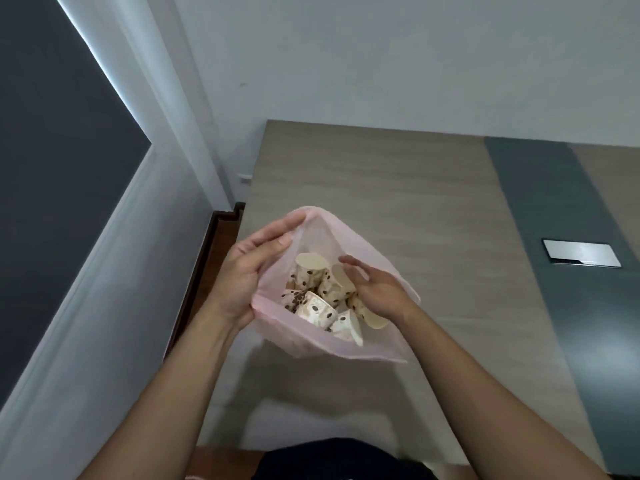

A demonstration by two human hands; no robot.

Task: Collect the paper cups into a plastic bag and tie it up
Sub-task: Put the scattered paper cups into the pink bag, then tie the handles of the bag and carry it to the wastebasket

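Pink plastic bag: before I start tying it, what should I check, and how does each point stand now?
1. Cups bagged: the dotted cream paper cups lie inside the pink translucent plastic bag: ok.
2. Stray cups: none seen on the light wooden table, but its near part is hidden: cannot tell.
3. Rim grip: the left hand pinches the bag's left rim: ok.
4. Second grip: the right hand has relaxed fingers over the mouth, with no rim visibly held: not ok.
5. Mouth gathered: it is wide open: not ok.
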